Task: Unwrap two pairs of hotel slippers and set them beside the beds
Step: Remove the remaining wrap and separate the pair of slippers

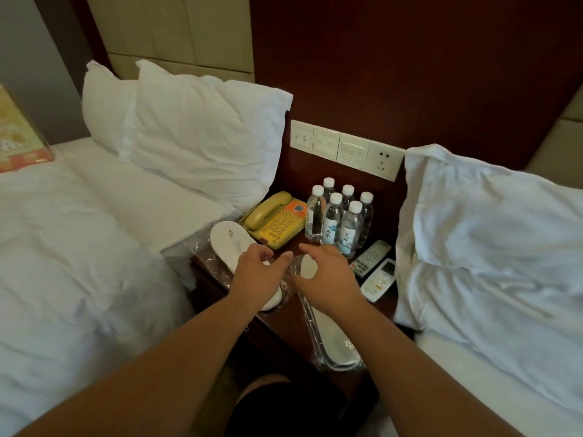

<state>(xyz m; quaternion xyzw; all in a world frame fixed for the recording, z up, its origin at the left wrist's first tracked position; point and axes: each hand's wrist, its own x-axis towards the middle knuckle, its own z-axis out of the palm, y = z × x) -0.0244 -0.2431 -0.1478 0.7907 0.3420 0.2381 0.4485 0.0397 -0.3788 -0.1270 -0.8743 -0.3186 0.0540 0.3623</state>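
Head view: left hand point(257, 271) loosely spread over slippers point(230, 244) amid clear wrap; right hand point(326, 279) cupped over wrapped pair point(336, 339), grip unclear. Both pairs on surface point(284, 323) between beds. Might slide off edge on slick wrap, or topple bottles point(334, 216) if jerked.

A hotel guest room, shown by two single beds, the left bed point(63, 247) and right bed point(473, 357) in plain white linen, flanking a dark nightstand point(284, 326) with a yellow telephone point(274, 220), six water bottles point(340, 219) (all labelled alike), remote controls point(371, 257) and white slippers in clear plastic point(334, 340), below a wall switch panel point(344, 149).
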